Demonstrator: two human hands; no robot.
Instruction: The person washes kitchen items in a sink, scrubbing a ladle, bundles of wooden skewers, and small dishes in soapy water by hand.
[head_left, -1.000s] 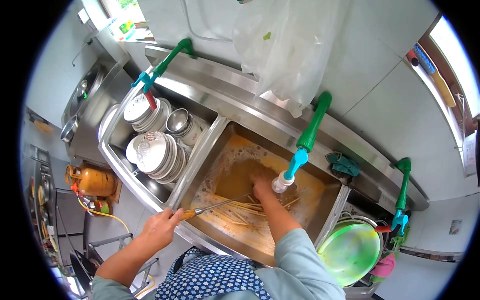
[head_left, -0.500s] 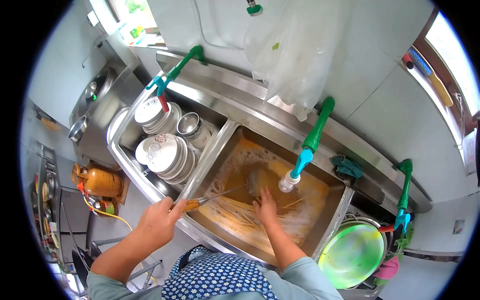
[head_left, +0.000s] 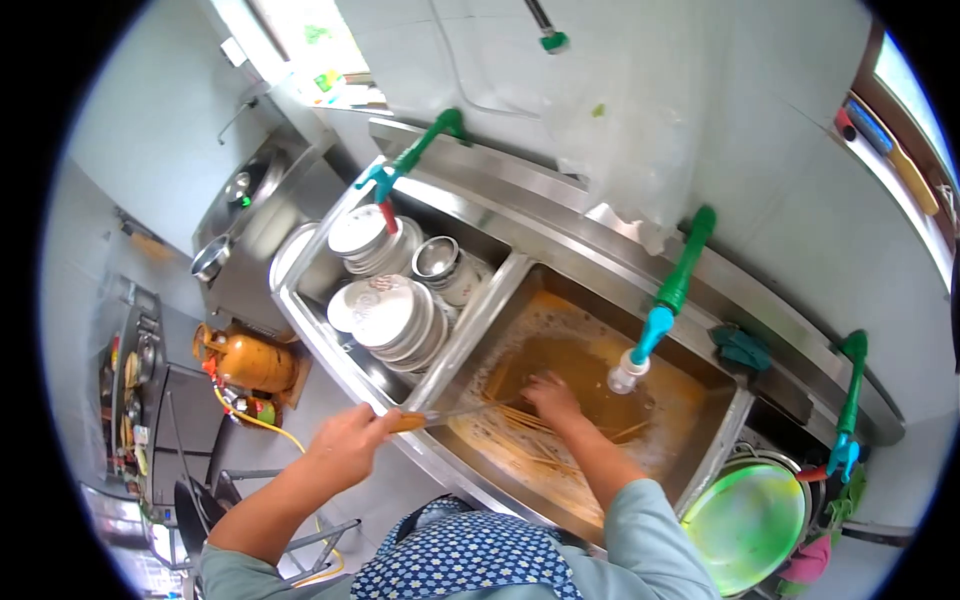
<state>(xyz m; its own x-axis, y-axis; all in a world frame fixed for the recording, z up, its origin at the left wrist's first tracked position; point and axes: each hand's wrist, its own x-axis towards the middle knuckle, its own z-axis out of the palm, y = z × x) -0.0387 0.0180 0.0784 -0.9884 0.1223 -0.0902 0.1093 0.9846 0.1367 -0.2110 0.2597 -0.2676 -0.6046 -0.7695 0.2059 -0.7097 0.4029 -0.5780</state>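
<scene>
My left hand (head_left: 348, 445) is closed round the wooden handle (head_left: 408, 421) of a long thin metal tool, over the front edge of the middle sink (head_left: 722, 440). The tool's shaft reaches right, into the brown, foamy water (head_left: 570, 350). My right hand (head_left: 550, 396) dips into that water near the shaft's far end; its fingertips are partly hidden, and what they hold cannot be made out. Several chopsticks (head_left: 540, 458) lie in the water below and beside my right hand.
Stacked plates (head_left: 388, 312) and metal bowls (head_left: 436, 258) fill the left sink. A tap (head_left: 655, 335) hangs over the middle sink. At right is a green basin (head_left: 745, 525). An orange gas cylinder (head_left: 255, 362) stands on the floor at left.
The view has shifted, so the sinks appear further right. The roundish dark object seen by my right hand half a second ago no longer shows. My right hand's fingers are lower in the water.
</scene>
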